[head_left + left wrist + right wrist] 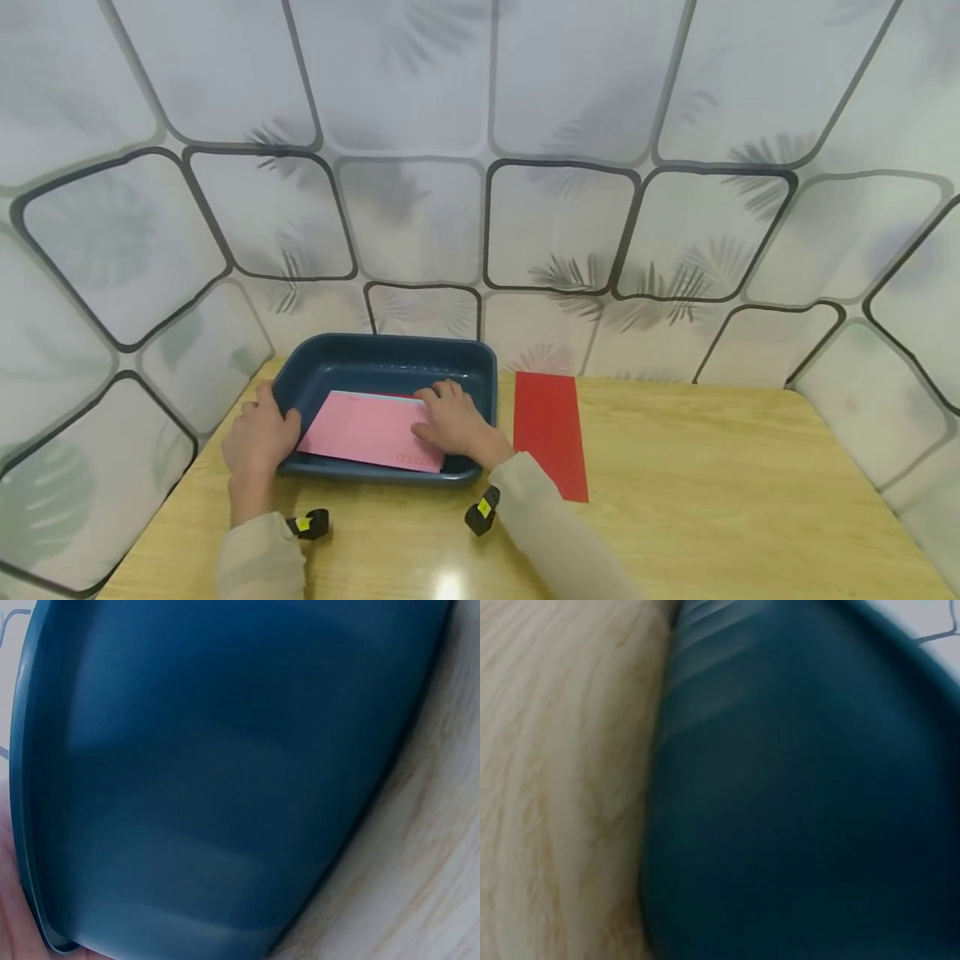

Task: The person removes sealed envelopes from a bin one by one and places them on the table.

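Observation:
A dark blue plastic tray [405, 350] with raised walls sits at the table's left. My left hand [258, 433] grips its left rim, thumb over the inner side; in the left wrist view part of that hand [11, 915] shows beside the rim. Inside the tray lies a pink envelope [367, 429] with a row of small printed boxes. Thin light blue and red edges peek out behind its top side. My right hand [453, 421] holds the envelope's right end, thumb on its face and fingers over the top edge; the fingertips are partly hidden.
A red paper piece [547, 433], envelope-like, lies on the wooden table [712, 483] right of the tray, partly behind my right sleeve. A patterned curtain or wall covering [562, 225] rises behind and at both sides. Small black devices [482, 512] sit at my wrists.

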A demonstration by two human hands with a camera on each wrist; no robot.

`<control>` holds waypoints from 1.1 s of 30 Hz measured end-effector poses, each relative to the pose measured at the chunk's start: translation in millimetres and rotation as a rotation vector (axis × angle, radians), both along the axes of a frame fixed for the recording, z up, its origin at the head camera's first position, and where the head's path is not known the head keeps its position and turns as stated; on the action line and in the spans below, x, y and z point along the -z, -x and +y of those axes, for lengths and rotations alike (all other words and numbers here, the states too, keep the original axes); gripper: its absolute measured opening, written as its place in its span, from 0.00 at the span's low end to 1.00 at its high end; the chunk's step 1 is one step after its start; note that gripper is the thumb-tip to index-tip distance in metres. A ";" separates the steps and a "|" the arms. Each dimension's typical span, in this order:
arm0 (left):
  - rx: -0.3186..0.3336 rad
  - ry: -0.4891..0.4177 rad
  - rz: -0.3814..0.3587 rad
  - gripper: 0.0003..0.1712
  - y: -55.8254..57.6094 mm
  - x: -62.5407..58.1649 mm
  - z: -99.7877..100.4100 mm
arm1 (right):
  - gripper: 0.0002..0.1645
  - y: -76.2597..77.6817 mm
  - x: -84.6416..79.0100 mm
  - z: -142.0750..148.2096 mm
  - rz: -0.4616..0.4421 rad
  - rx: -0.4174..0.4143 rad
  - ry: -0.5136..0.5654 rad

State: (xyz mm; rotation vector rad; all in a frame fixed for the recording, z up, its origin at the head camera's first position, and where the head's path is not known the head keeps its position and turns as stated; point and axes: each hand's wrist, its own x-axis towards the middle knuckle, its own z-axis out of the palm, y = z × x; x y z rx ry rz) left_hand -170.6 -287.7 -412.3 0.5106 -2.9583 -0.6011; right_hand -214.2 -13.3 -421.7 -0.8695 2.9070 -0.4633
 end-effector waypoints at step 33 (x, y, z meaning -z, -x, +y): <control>-0.017 0.000 -0.015 0.37 2.0 2.8 -0.5 | 0.47 -1.0 11.8 -3.6 -0.012 0.026 -0.113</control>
